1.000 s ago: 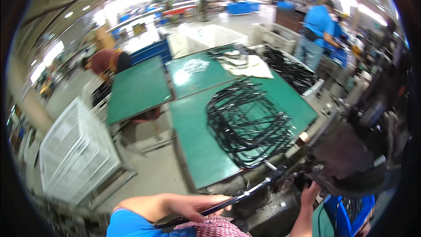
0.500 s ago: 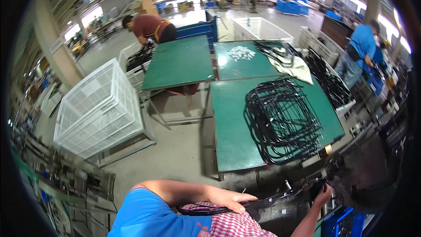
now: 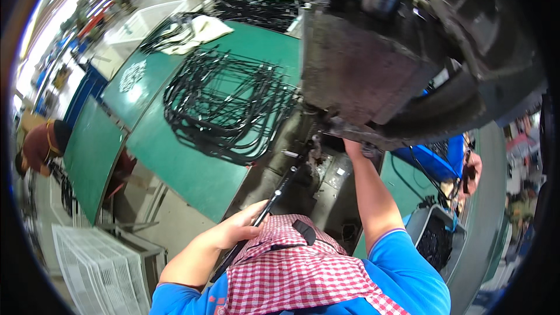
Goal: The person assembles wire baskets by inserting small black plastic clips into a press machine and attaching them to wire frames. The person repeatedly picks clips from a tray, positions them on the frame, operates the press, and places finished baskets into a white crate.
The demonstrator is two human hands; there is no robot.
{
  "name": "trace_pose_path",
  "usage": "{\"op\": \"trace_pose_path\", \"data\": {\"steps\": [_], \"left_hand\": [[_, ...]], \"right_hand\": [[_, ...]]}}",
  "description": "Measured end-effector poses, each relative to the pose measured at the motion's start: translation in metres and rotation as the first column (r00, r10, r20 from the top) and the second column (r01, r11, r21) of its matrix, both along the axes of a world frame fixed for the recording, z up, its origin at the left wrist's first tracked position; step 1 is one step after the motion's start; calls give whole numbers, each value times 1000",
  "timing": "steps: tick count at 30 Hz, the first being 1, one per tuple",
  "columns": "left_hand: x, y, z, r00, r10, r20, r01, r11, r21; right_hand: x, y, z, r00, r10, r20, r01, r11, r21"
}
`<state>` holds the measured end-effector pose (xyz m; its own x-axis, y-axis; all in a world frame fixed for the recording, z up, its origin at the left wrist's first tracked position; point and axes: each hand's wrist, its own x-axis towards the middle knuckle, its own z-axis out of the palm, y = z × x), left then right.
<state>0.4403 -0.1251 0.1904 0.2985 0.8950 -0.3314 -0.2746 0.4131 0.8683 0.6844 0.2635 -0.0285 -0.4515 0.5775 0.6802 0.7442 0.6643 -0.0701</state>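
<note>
**Packages, labels, signs and screens in the head view**

No screen or sign can be made out. A small white rectangular label [image 3: 340,171] sits on the grey machine bed, just below the dark press body. A white patch [image 3: 133,75], possibly a printed sheet or bag, lies flat on the far green table near its left edge; the view is too distorted to tell which. At lower right, a grey open bin [image 3: 421,226] holds small black parts. At lower left stands a white lattice crate [image 3: 96,268]; two more white crates [image 3: 146,20] stand beyond the tables.
</note>
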Motion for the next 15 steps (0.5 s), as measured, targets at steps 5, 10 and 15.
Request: {"op": "trace_pose_path", "data": {"steps": [5,10,15], "left_hand": [[-5,15,19,995,-16,96,15,1000,16],[-10,20,21,996,-84,15,82,992,96],[-8,27,14,997,-51,52,47,996,76]], "right_hand": [[-4,-16,30,985,-44,-169,6,976,-217],[0,-30,34,964,-71,-256,-5,958,-287],[-2,-39,34,931,-87,-353,-47,933,-356]]}}
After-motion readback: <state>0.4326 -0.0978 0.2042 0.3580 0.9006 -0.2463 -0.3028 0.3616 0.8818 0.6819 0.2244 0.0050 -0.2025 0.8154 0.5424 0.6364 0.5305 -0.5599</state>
